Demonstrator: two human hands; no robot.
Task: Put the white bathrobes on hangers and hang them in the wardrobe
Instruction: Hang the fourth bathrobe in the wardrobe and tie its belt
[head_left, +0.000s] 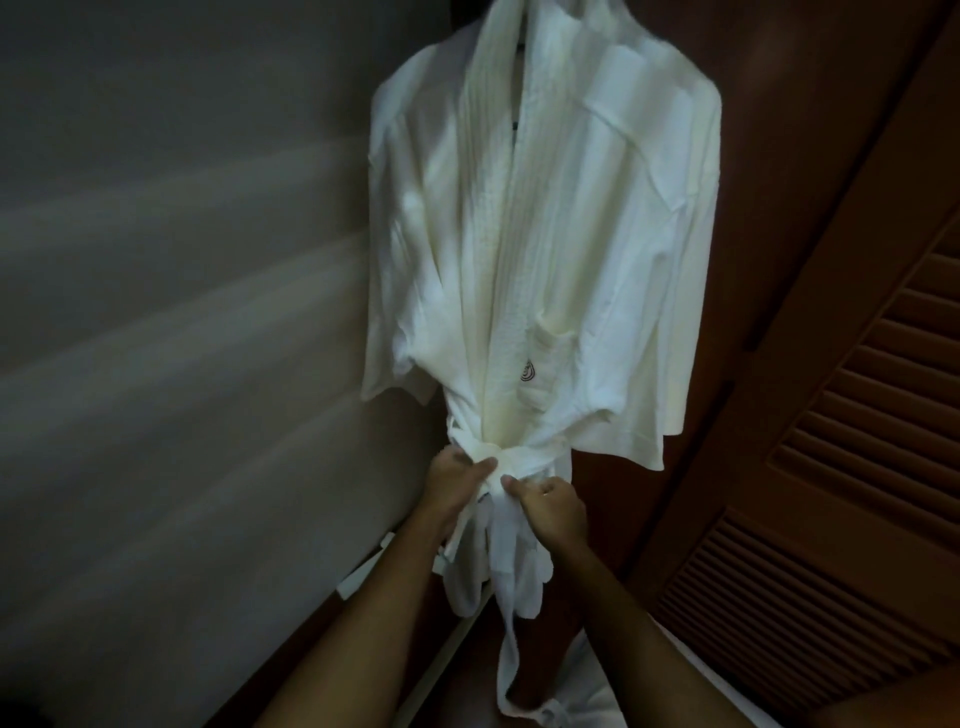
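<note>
Small dark round logo (528, 372) stitched on the chest pocket (551, 364) of the white bathrobe (540, 249), way too blurry to read any lettering. No other writing anywhere.

Pretty dim in here. Plain grey wall (171, 270) on the left, dark brown wood behind the robe, and a slatted wardrobe door (852, 467) angling down the right side. Something white and flat low along the base of the wall, can't tell what. A bit of white cloth at the bottom edge too, near the belt's loose end.

Bathrobe hanging up high, front facing out, sleeves drooping at both sides, top cut off by the frame so the hanger itself isn't really visible. Cinched in at the waist by a white belt (506, 571), with one tail dangling well down between the arms.

Left hand (457, 480) curled around the belt at the knot, thumb lying across the front of it. Right hand (550, 506) just beside it, fingers closed, pinching the belt right under the knot. Both hands almost touching, both gripping the belt.
</note>
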